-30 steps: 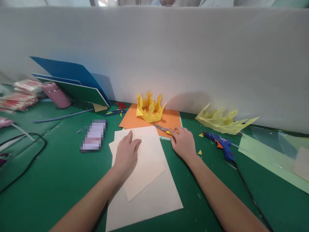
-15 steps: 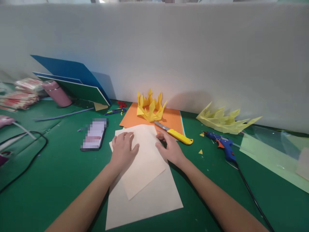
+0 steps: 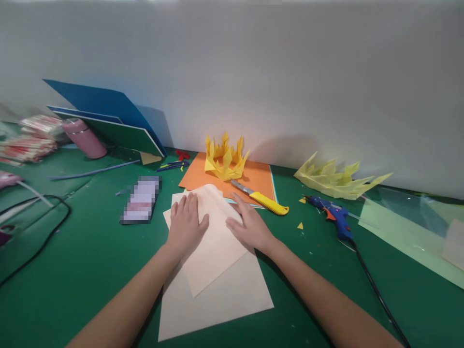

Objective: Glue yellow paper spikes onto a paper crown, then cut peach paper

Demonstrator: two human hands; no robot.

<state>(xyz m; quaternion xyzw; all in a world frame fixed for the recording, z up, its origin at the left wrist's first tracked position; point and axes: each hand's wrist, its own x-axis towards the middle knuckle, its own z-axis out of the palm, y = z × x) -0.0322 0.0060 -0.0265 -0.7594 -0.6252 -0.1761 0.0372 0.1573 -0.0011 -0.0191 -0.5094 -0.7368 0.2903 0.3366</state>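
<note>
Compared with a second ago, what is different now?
The right hand has let go of the yellow-handled metal-bladed knife and moved left to the pale paper sheets, where an edge now curls up. The left hand stays on the sheets; the folded yellow paper crown stayed put.

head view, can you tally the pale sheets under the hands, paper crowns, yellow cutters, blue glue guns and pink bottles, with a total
Pale sheets: 2 visible, smaller sheet and larger sheet
Paper crowns: 2, golden crown and pale-yellow crown
Yellow cutter: 1
Blue glue gun: 1
Pink bottle: 1
Total: 7
</note>
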